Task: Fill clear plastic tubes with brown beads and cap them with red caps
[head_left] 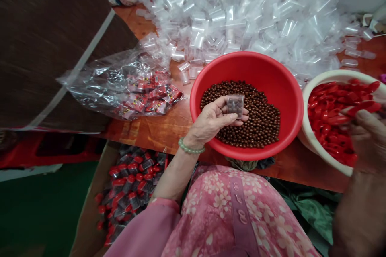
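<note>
My left hand [212, 118] holds a small clear plastic cup [235, 105] filled with brown balls, its fingers closed around the sides. Below it, a red basin [286, 88] contains a heap of loose brown balls [256, 124]. On the right, my right hand [369, 130], partly blurred, pinches a red plastic cap [363, 107] with a long tapered part. That hand is over a cream tub [322, 164], which is full of similar red plastic pieces [328, 104].
A large pile of clear cups [241, 12] spreads across the back of the wooden table [144, 128]. At left lies a clear bag of red packets [144, 94]. Below the table edge, a cardboard box [89, 200] holds many filled, red-capped containers [132, 180].
</note>
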`<state>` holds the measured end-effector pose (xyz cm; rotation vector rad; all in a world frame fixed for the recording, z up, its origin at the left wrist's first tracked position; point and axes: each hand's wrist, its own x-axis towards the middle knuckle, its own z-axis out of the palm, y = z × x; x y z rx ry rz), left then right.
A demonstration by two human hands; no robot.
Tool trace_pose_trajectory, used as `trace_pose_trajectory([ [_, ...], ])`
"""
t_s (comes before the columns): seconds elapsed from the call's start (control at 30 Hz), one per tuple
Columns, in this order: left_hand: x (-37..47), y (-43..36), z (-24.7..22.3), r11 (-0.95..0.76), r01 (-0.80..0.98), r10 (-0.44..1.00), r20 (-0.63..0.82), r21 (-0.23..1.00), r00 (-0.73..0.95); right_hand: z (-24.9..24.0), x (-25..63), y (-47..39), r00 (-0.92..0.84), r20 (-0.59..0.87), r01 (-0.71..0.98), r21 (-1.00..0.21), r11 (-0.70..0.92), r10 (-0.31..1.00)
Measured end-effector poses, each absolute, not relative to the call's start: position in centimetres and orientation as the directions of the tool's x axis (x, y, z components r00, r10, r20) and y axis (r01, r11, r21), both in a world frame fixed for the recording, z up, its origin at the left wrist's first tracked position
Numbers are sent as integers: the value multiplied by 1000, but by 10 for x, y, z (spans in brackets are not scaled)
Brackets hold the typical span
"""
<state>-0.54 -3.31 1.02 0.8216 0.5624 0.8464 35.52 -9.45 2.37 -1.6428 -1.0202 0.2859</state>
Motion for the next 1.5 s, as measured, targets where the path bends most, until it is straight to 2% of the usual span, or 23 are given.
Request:
trace_pose_trajectory([
  [0.03, -4, -34, 10, 402, -425, 829, -125, 811, 545, 29, 335, -88, 567, 274, 313, -944, 104, 777],
  [0.07, -2, -36, 9, 405, -425, 834, -136, 809, 535, 34, 312, -82, 536, 229, 201, -969, 140, 812],
  [0.17, 3, -40, 8, 406, -426, 848, -159, 809, 505, 39, 249, -65, 358, 112, -40, -990, 135, 927],
  [0.3, 7, -44, 9, 385, -451, 889, -193, 805, 415, 31, 200, -55, 146, 53, -191, -978, 80, 988],
  [0.47, 7, -41, 11, 398, -483, 911, -276, 780, 305, 18, 187, -57, 82, 64, -174, -982, 78, 995],
  [0.6, 6, -39, 11, 421, -482, 904, -317, 768, 286, 15, 180, -59, 80, 55, -205, -976, 71, 995],
  [0.73, 6, -39, 10, 447, -502, 892, -327, 740, 311, 13, 178, -58, 105, 62, -283, -955, 90, 993],
  [0.9, 5, -39, 6, 492, -519, 865, -326, 699, 381, 9, 189, -58, 104, 52, -205, -976, 73, 993],
  [1.0, 7, -40, 3, 535, -515, 830, -304, 669, 467, 7, 189, -60, 145, 21, -271, -961, 60, 989],
  [1.1, 11, -43, 0, 541, -476, 808, -272, 693, 523, 6, 178, -62, 168, -20, -330, -943, 37, 986],
  [1.23, 16, -47, -1, 389, -455, 895, -212, 801, 393, 5, 163, -66, 178, -39, -331, -944, 22, 983],
  [1.37, 16, -47, 1, 140, -290, 981, -92, 947, 172, 5, 158, -67, 161, -52, -298, -954, -2, 986],
  [1.5, 14, -45, 2, -33, -181, 996, 47, 983, 75, 4, 156, -66, 101, -60, -284, -958, -28, 993],
])
